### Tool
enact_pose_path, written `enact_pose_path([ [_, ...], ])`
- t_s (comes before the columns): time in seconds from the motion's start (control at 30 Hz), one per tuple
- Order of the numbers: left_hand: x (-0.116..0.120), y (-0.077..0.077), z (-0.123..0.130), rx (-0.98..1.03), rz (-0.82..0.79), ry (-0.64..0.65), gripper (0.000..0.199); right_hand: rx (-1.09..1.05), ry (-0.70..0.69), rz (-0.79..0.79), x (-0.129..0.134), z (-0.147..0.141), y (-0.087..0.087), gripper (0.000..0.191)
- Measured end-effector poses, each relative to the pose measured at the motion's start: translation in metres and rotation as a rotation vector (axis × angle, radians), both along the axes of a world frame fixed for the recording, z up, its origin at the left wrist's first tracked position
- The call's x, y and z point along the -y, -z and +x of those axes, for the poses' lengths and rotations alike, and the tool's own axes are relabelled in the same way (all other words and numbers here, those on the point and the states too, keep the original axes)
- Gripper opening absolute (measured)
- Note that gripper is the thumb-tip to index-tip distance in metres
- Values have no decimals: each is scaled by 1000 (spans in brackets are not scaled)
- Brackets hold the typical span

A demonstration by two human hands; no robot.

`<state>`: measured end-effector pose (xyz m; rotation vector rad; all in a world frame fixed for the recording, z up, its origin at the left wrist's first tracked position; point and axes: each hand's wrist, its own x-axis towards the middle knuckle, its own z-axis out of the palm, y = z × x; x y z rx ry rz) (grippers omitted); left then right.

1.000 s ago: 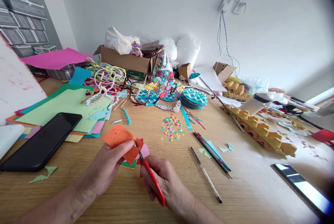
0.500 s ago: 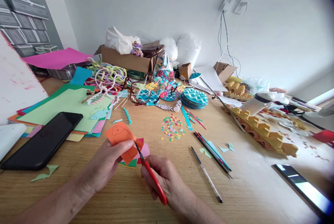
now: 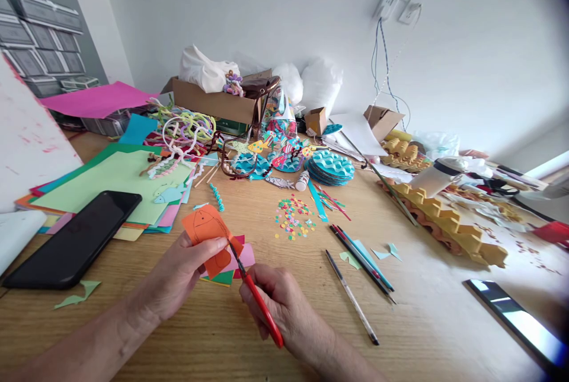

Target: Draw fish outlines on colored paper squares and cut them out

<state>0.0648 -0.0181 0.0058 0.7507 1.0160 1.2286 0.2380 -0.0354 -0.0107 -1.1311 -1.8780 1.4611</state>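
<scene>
My left hand (image 3: 189, 269) pinches a piece of orange paper (image 3: 202, 225) between thumb and fingers. A fish outline with an eye is drawn on the paper in dark line. My right hand (image 3: 278, 302) is closed round the red handles of a pair of scissors (image 3: 262, 305). The blades point up and to the left, and their tips are at the paper's right edge, close to my left thumb. Below the orange paper, small pink, red and green paper pieces (image 3: 242, 257) lie on the table.
A black phone (image 3: 73, 239) rests beside stacked coloured paper (image 3: 106, 183) on the left. Confetti dots (image 3: 294, 216) lie mid-table. Right of my hands are a pen (image 3: 351, 296), pencils (image 3: 367, 260) and a yellow egg carton (image 3: 448, 222). Blue wavy discs (image 3: 329, 167) and paper fish stand farther back.
The orange paper has tilted and shifted slightly in my left hand. My right hand and the scissors stay almost in the same place.
</scene>
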Motion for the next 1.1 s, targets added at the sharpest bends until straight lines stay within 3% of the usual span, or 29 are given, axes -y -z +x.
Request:
enact_pose_path([
  [0.33,-2,3,-5,30,-37,-16,19,17,0,12,-1,-1,-3,32],
  [0.5,0,0,-3,68,-6,-22,17,-85,22,-135,0,-2,5,28],
  [0.67,3,-3,2,57,15,-39,18,-204,26,-254,0,-3,9,37],
  [0.9,6,0,6,88,-53,-51,16,-221,54,-287,1,-9,1,53],
  [1.1,11,1,10,93,-33,-42,13,-266,63,-286,2,-12,2,56],
])
